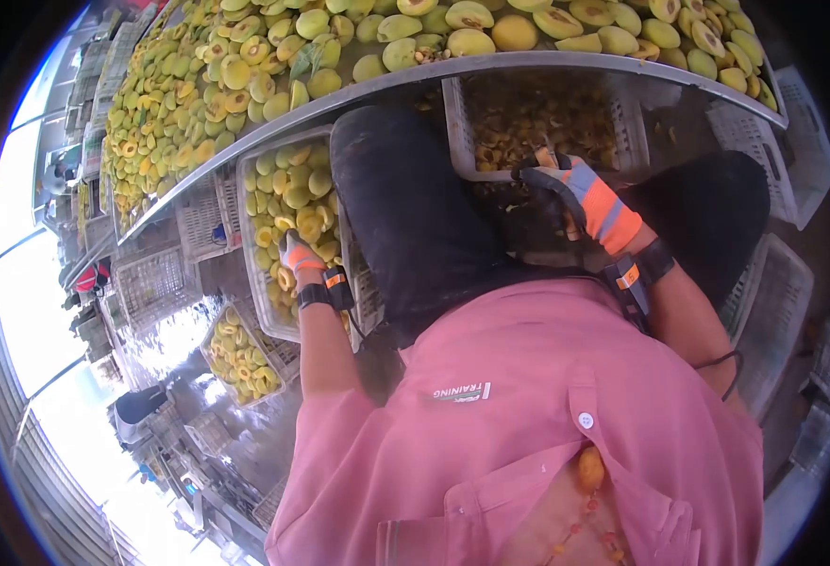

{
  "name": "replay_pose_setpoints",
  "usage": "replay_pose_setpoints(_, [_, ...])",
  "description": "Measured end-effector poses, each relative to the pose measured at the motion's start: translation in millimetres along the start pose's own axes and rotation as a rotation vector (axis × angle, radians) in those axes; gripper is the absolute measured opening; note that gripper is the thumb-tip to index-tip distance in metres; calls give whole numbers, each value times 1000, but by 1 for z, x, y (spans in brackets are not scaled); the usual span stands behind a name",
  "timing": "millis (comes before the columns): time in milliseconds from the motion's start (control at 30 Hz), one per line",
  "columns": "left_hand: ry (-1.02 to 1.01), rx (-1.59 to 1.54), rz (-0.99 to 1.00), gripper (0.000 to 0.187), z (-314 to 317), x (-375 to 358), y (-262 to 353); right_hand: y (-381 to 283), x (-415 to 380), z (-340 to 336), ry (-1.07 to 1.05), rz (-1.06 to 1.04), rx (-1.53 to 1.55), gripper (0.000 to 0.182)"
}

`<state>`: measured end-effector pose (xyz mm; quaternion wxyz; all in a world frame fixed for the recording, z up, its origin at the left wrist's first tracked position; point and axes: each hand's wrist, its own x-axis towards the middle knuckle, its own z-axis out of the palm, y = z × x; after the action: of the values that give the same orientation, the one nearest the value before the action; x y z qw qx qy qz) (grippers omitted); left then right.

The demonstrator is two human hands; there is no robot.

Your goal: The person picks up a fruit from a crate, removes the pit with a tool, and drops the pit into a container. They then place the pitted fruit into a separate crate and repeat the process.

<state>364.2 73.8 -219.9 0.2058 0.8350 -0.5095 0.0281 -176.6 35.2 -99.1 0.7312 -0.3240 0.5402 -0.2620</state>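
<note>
Left hand [299, 257] fingers closed on fruit half in crate of halved fruit [287, 193]. Right hand [580, 193] fingers curled, grip unclear, beside white pit crate [627, 123].

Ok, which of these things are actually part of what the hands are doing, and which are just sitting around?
In use:
left hand, in the crate of halved fruit
right hand, at the crate of pits and scraps

Lying about:
table heaped with halved fruit
lower crate of fruit
empty crates

head camera, steep downward look, close, fisheye
</note>
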Motion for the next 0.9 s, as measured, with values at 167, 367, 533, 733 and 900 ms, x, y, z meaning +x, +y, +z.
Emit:
replay_pose_setpoints(167, [-152,-241,-292,34,24,12,29,1,-1,-5,8,-57,-35,33])
replay_pose_setpoints(367, [-430,375,-35,70,30,-37,39,-20,-25,-1,13,-23,114,29])
replay_pose_setpoints(533, [-261,169,-203,69,26,20,74,-21,-25,-7,-54,25,228,19])
replay_pose_setpoints(733, [69,-595,130,39,-68,75,242,-26,-26,-19,-3,44,325,17])
replay_pose_setpoints(900, [-166,-552,743,25,-95,46,448,-31,-28,-13,13,-160,226,17])
